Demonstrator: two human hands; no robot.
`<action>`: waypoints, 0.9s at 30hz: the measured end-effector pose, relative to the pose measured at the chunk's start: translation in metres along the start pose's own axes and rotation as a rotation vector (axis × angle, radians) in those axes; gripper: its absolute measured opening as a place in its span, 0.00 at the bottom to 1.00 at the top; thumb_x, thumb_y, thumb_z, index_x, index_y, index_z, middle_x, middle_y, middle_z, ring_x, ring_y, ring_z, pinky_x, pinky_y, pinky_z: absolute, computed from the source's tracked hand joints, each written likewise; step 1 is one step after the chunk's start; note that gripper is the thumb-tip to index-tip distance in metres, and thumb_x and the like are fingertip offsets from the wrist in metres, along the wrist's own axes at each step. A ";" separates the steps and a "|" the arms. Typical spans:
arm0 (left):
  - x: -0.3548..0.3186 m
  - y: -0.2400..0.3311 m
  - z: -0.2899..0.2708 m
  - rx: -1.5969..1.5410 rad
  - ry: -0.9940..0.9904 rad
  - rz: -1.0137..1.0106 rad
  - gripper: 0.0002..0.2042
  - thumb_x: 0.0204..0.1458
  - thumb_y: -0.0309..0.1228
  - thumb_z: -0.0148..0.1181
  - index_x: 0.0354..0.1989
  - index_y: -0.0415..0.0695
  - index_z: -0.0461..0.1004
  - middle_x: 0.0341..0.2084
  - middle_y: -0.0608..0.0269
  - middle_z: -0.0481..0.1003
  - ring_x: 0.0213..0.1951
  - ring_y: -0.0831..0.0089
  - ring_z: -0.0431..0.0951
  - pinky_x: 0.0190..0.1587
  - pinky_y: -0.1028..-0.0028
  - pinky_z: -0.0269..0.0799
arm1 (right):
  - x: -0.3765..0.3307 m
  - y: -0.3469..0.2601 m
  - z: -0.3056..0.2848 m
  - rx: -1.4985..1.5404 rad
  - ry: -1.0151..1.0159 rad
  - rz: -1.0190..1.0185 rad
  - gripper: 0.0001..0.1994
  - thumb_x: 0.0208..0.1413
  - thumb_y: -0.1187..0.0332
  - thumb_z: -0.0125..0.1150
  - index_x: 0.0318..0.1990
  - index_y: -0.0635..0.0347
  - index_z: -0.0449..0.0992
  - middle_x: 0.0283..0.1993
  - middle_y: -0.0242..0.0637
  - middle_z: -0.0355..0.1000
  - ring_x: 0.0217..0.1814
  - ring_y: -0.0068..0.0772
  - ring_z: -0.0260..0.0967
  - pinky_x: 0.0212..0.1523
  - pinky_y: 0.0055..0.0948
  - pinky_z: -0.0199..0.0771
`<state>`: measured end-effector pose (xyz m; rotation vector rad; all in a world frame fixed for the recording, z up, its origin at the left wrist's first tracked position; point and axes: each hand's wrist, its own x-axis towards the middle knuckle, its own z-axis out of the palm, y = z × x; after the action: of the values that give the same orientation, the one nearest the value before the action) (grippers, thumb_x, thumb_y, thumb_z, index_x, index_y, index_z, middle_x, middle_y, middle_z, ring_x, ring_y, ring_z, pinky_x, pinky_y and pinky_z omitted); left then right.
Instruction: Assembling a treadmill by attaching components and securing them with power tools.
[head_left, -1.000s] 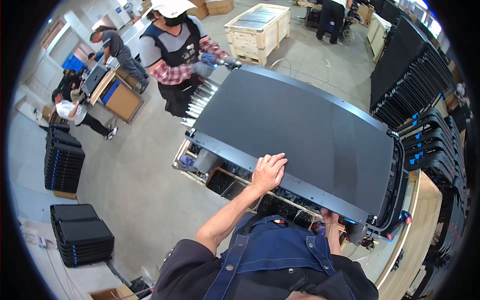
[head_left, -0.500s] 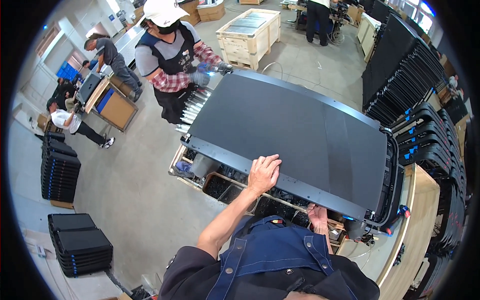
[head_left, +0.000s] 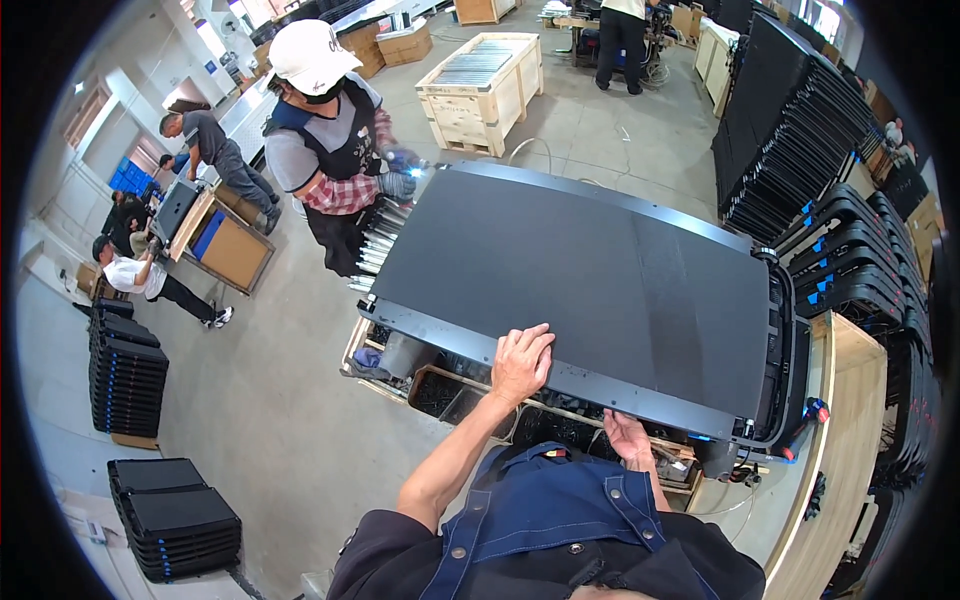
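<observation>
While the co-worker [head_left: 330,140] steadies the far corner, the left hand [head_left: 520,362] lies flat and open on the big dark panel [head_left: 590,275] over the workbench; the right hand [head_left: 628,438] curls under its near edge, so level, even support seems wise.

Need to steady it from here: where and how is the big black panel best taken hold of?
Grip the black panel along its near long edge, coming from the wearer's side. It lies flat and wide with a thin rim, so a pinch over the edge suits. The left hand rests on top by that edge; the right hand is just under it. Keep the hands spread apart.
</observation>
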<state>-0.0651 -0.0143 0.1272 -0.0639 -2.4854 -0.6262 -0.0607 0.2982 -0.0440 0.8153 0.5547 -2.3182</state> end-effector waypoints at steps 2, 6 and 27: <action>-0.001 -0.001 0.000 0.004 -0.008 -0.012 0.12 0.52 0.29 0.62 0.46 0.47 0.79 0.50 0.66 0.78 0.46 0.64 0.75 0.49 0.64 0.70 | -0.008 0.005 0.018 -0.090 -0.060 0.001 0.13 0.59 0.82 0.59 0.50 0.60 0.75 0.48 0.42 0.78 0.47 0.41 0.78 0.49 0.40 0.85; 0.003 0.001 0.001 0.001 -0.001 -0.001 0.12 0.52 0.29 0.62 0.46 0.47 0.79 0.50 0.66 0.78 0.46 0.63 0.75 0.49 0.63 0.70 | 0.002 -0.005 0.017 -0.117 -0.150 0.035 0.09 0.64 0.77 0.57 0.50 0.60 0.75 0.46 0.42 0.78 0.45 0.40 0.78 0.45 0.37 0.85; -0.003 0.007 0.000 -0.017 0.004 0.008 0.11 0.52 0.28 0.62 0.45 0.46 0.79 0.50 0.64 0.78 0.48 0.62 0.75 0.50 0.63 0.69 | 0.009 -0.008 -0.001 0.200 -0.373 0.036 0.12 0.68 0.63 0.53 0.54 0.51 0.76 0.55 0.33 0.78 0.58 0.36 0.75 0.57 0.43 0.79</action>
<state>-0.0614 -0.0079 0.1281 -0.0785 -2.4754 -0.6440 -0.0712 0.3003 -0.0495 0.4546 0.1459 -2.4374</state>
